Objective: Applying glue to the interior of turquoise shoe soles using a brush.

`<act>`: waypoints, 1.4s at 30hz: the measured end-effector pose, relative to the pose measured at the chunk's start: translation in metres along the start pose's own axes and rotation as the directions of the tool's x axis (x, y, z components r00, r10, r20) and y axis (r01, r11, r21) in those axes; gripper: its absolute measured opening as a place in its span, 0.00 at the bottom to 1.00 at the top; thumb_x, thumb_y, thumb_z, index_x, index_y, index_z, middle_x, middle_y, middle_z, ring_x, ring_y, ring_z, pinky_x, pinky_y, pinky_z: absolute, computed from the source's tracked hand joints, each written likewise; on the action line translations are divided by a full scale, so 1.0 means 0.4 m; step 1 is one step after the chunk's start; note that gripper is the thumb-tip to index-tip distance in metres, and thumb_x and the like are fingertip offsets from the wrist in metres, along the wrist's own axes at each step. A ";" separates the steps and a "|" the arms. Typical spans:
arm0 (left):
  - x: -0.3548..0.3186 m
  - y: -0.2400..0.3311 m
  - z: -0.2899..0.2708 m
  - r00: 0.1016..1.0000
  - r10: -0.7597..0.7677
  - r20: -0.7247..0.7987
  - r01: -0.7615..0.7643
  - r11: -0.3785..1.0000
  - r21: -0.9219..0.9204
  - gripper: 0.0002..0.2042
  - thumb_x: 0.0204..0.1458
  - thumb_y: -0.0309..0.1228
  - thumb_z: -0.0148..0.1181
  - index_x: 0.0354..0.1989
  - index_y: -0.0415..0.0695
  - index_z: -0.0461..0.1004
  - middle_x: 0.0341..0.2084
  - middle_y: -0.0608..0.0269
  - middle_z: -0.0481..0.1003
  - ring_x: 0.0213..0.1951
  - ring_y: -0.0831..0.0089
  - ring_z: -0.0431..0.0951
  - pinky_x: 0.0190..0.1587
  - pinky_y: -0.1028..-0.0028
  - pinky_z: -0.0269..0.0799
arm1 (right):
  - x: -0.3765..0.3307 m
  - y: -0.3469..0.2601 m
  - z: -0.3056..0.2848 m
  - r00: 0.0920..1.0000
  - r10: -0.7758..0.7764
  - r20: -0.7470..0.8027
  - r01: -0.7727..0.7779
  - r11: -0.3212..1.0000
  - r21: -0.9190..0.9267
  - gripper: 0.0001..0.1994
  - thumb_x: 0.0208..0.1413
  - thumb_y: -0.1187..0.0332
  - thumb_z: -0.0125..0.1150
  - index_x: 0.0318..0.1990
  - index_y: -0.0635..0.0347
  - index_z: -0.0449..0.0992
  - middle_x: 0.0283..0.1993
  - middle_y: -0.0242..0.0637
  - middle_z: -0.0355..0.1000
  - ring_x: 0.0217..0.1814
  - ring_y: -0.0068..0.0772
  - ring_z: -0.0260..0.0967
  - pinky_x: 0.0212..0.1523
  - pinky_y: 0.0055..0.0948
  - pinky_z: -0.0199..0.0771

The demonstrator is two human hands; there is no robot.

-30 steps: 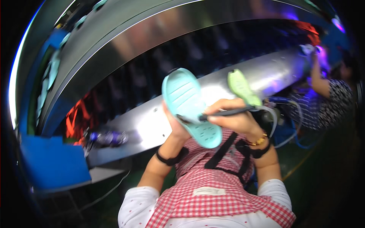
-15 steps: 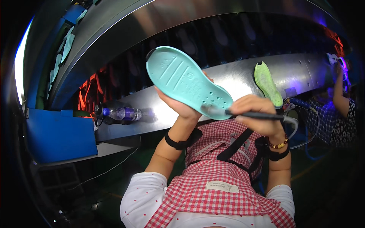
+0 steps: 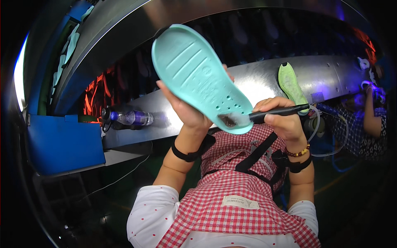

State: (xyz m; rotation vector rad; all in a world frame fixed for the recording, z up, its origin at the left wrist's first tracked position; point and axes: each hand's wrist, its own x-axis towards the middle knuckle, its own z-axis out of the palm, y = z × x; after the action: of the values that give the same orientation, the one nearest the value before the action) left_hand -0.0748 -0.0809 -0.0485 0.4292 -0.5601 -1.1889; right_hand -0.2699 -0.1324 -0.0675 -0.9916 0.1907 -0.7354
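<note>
My left hand [image 3: 191, 112] grips a mint-green shoe sole [image 3: 201, 77] from behind and holds it up, tilted, with its grooved face toward me. My right hand [image 3: 282, 119] is closed around a black brush [image 3: 278, 112]. The brush tip touches a dark patch near the sole's lower end. Both wrists wear dark bands, and the right one also has a bead bracelet. A red checked apron [image 3: 237, 194] covers my front.
A shiny metal ledge [image 3: 256, 84] runs across in front of me. A lime-green sole [image 3: 291, 85] and a plastic bottle [image 3: 130, 118] lie on it. A blue box [image 3: 62, 144] stands at the left. Another person [image 3: 366, 124] works at the far right.
The sole has been raised and turned more upright in my left hand. My right hand has brought the brush onto its lower end.
</note>
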 end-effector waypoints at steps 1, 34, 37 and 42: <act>-0.002 -0.011 0.036 0.980 -0.029 -0.199 0.015 0.997 -0.073 0.42 0.44 0.66 0.26 0.55 0.41 0.56 0.45 0.45 0.64 0.43 0.54 0.69 0.43 0.57 0.67 | -0.006 0.006 0.007 1.000 0.003 0.001 -0.003 1.000 0.001 0.08 0.44 0.79 0.55 0.35 0.70 0.71 0.38 0.48 0.70 0.40 0.34 0.69 0.44 0.27 0.69; -0.034 0.097 -0.077 0.642 -0.763 -0.075 0.713 0.559 0.423 0.27 0.46 0.43 0.50 0.47 0.31 0.63 0.38 0.47 0.70 0.34 0.66 0.74 0.35 0.73 0.72 | -0.002 -0.148 0.019 0.886 0.214 0.411 0.191 0.639 -0.746 0.11 0.38 0.81 0.60 0.33 0.65 0.75 0.36 0.45 0.72 0.40 0.37 0.71 0.41 0.27 0.71; -0.044 0.124 -0.066 0.627 -0.775 -0.072 0.740 0.564 0.367 0.28 0.45 0.45 0.50 0.47 0.32 0.64 0.37 0.48 0.70 0.33 0.69 0.74 0.34 0.76 0.70 | 0.002 -0.143 0.019 0.962 -0.060 0.268 0.252 0.578 -0.776 0.10 0.40 0.78 0.60 0.34 0.64 0.75 0.37 0.42 0.73 0.41 0.35 0.71 0.43 0.26 0.71; -0.040 0.142 -0.085 0.817 -0.576 -0.039 0.539 0.736 0.410 0.26 0.49 0.45 0.45 0.45 0.31 0.66 0.39 0.48 0.71 0.37 0.65 0.73 0.40 0.72 0.69 | -0.029 -0.116 0.029 0.953 0.052 0.298 0.219 0.563 -0.797 0.10 0.37 0.77 0.63 0.32 0.64 0.75 0.35 0.42 0.73 0.37 0.35 0.73 0.40 0.25 0.73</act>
State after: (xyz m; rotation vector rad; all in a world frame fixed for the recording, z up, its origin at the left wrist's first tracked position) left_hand -0.0159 -0.0466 -0.0449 0.9560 -0.7949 -1.6842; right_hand -0.2951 -0.1325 -0.0253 -2.0329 0.2377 -0.5593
